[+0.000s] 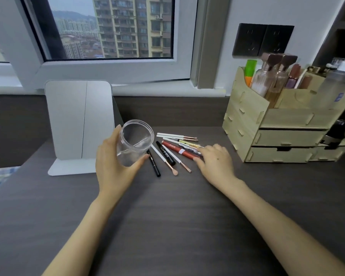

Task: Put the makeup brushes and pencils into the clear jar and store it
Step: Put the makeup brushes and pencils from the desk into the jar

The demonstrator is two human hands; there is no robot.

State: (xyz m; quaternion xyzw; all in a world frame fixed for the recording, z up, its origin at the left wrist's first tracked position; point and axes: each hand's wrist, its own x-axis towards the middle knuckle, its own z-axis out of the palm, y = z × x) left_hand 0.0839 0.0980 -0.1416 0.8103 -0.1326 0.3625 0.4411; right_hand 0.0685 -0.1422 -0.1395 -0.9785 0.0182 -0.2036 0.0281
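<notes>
The left hand [116, 168] grips the jar [134, 143], thumb on its near side and fingers round the far-left wall, holding it tilted with the mouth toward the camera, just left of the pile. The jar looks empty. The right hand [215, 160] lies open over the right end of the pile, fingertips touching the red tube [177, 150] and the pencils [188, 145] beside it, nothing gripped yet.

The brushes [167, 158] and pencils lie fanned on the tabletop [167, 216] between the two hands: white-handled brushes at the far side and centre, a black pen [153, 164] nearest the jar, a black mascara-like tube [165, 155] in the middle.

The step in hand seems to be the first gather. The next move calls for the right hand to close on one or several sticks, lift them and drop them into the jar's mouth, so the jar would need turning more upright or bringing nearer. After that it goes to storage, perhaps the organiser [277, 124] at the right.

The right hand hides the ends of the pencils, so the count is unclear. The jar's base is blurred by reflections behind the left hand. The mirror stand [78, 124] at the left shows only its back, and the organiser is cut off at the right edge
</notes>
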